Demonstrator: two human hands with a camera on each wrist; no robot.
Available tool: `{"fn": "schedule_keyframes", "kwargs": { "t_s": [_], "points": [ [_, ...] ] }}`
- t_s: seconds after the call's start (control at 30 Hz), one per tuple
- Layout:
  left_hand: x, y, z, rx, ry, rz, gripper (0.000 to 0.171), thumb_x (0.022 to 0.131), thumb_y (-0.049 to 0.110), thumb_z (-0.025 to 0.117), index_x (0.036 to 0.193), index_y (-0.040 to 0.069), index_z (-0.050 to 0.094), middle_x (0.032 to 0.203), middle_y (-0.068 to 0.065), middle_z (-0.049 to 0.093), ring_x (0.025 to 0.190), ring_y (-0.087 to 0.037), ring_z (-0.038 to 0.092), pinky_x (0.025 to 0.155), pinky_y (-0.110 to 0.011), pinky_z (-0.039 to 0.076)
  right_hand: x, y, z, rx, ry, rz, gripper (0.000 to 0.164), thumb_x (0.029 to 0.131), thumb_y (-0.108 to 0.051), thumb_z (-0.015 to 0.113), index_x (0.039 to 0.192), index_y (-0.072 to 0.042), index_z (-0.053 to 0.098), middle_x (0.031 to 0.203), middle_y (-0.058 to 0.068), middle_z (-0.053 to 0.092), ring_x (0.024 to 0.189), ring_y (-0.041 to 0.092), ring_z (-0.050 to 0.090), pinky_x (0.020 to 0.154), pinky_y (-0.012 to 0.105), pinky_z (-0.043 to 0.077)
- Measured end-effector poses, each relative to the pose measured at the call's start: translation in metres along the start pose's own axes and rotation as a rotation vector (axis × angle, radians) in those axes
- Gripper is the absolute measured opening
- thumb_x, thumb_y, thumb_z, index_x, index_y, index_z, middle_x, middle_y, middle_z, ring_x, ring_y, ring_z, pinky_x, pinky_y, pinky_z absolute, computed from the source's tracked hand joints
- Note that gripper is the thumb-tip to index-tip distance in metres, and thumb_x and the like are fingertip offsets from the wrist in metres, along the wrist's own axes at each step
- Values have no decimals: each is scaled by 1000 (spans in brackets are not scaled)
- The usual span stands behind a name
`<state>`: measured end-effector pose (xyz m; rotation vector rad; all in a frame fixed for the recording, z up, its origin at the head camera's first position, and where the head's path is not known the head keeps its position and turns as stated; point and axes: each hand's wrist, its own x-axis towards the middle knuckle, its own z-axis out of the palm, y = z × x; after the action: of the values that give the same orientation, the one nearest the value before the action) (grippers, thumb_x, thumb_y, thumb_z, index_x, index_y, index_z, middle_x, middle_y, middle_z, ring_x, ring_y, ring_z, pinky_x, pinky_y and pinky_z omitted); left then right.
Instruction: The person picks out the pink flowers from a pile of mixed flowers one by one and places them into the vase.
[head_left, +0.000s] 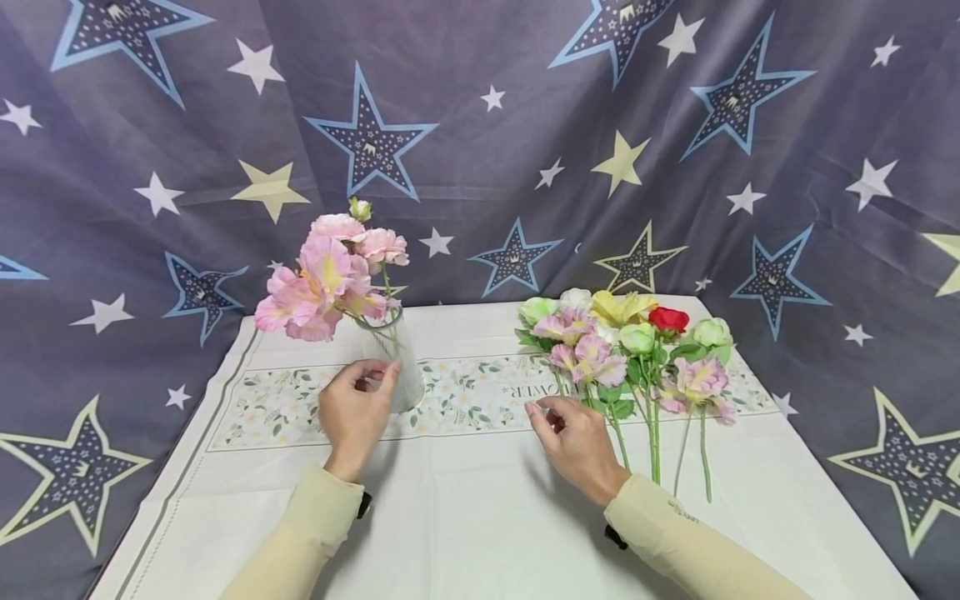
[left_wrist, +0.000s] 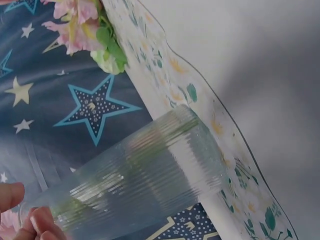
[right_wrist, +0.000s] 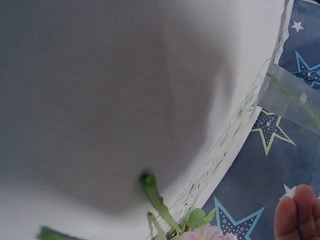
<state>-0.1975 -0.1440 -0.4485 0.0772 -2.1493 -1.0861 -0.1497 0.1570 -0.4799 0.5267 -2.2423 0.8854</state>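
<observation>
A clear ribbed vase (head_left: 405,367) stands upright on the table, its stems showing through the wall. Pink flowers (head_left: 326,279) lean out of its mouth, mostly leftward. Beside the vase's near left side is my left hand (head_left: 360,408), fingers loosely bent and thumb toward the vase. In the left wrist view, its fingertips (left_wrist: 42,222) overlap the vase's upper end, with a gap to the thumb. My right hand (head_left: 576,442) hovers with loosely bent fingers and nothing in it, just left of the loose flower stems (head_left: 655,442). In the right wrist view, its fingers (right_wrist: 295,212) show at the lower right.
Loose flowers lie on the right of the table: mauve ones (head_left: 592,360), a red one (head_left: 668,319), a yellow one (head_left: 622,307) and several pale green ones (head_left: 637,337). A flower-printed band (head_left: 472,392) crosses the white tablecloth (head_left: 480,517). A star-patterned curtain (head_left: 465,167) hangs behind.
</observation>
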Motion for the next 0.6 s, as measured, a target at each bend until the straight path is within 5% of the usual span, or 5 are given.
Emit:
{"fn": "schedule_keyframes", "kwargs": {
  "t_s": [0.6],
  "points": [
    [-21, 3, 10, -4, -266, 14, 24, 86, 42, 83, 85, 19, 79, 75, 5, 72, 68, -13, 65, 60, -32, 47, 2, 17, -18, -128, -8, 49, 16, 88, -13, 77, 97, 0, 76, 68, 2, 65, 53, 11, 59, 48, 23, 48]
  ]
}}
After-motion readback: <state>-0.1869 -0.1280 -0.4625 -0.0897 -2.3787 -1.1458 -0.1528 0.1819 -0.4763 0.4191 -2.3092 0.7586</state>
